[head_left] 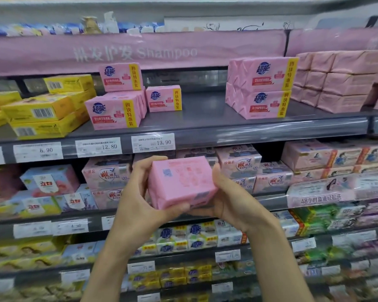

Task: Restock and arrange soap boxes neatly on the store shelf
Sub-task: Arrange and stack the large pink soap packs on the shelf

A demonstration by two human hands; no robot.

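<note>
Grey shelf (205,127) carries yellow soap boxes (42,112) on the left and stacked pink soap packs (264,88) at middle and right. Just below its price tags (153,142), left hand (135,192) and right hand (229,199) both grip the held pink pack (179,182), tilted, with fingers curled round its ends.

The pink soap pack (181,182) before you carries red print and what looks like a blue square code. At 10 o'clock, pink packs (112,113) show blue logos and yellow side bands; at 9 o'clock, yellow boxes (39,114) bear black barcodes. At 12 o'clock, a pink banner (205,43) carries white lettering.
</note>
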